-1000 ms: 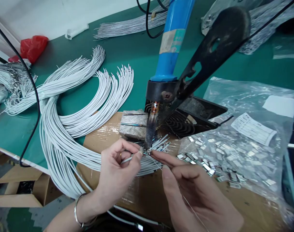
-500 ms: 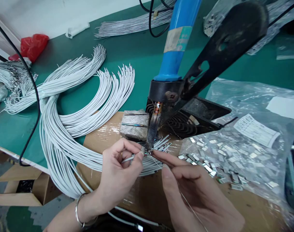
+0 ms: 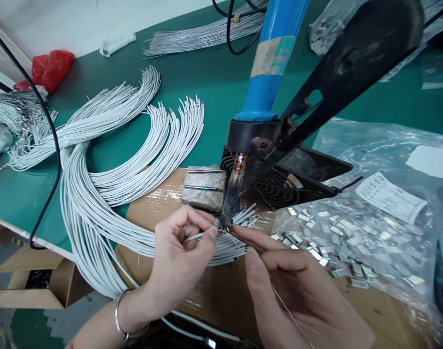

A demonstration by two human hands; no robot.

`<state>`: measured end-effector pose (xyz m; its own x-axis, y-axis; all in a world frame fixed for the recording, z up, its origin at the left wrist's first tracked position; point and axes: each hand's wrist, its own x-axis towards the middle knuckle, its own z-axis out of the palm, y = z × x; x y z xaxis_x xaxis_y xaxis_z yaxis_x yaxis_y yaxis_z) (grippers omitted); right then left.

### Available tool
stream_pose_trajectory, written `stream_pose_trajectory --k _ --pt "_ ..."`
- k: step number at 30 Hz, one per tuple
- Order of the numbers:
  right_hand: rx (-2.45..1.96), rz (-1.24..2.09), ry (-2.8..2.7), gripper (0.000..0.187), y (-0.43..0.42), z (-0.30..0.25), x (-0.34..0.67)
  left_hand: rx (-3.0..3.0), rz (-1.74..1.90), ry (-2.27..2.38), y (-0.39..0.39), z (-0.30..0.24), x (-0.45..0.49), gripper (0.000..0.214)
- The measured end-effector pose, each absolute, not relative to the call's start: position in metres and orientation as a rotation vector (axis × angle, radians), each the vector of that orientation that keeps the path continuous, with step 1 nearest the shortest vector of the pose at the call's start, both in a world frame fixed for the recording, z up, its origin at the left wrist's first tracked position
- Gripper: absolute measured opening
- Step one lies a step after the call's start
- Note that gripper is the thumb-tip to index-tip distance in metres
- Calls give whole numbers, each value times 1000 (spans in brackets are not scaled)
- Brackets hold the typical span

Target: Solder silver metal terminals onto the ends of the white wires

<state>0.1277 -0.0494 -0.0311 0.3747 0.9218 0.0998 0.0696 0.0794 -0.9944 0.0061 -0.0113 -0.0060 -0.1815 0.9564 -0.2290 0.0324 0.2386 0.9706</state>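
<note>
My left hand (image 3: 181,252) pinches a white insulated wire (image 3: 199,236) between thumb and fingers, and its end sits just under the tip of the soldering iron (image 3: 233,191). My right hand (image 3: 301,291) holds a thin bare metal wire (image 3: 283,305) between its fingertips, and the wire runs up to the same spot. The iron has a blue handle (image 3: 272,58) and rests in a black stand (image 3: 250,136). Behind the tip lies a grey block (image 3: 203,193) with thin rods on it. A fan of short wire ends (image 3: 246,216) lies beside the tip.
Large bundles of white wire (image 3: 97,203) curve over the green bench mat (image 3: 192,82). A clear bag of small metal pieces (image 3: 352,232) lies at right on brown cardboard (image 3: 221,300). A black cable (image 3: 50,145) crosses the left side, above an open cardboard box (image 3: 35,286).
The whole view has shifted slightly, with the iron and stand sliding right. Both hands keep the same grip, and the wire ends stay at the iron's tip.
</note>
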Motion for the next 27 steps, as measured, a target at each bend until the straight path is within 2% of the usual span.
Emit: stream_pose_trajectory --k 27 --pt "-1370 855 -934 19 -51 -27 126 1015 1100 1489 -3 3 7 13"
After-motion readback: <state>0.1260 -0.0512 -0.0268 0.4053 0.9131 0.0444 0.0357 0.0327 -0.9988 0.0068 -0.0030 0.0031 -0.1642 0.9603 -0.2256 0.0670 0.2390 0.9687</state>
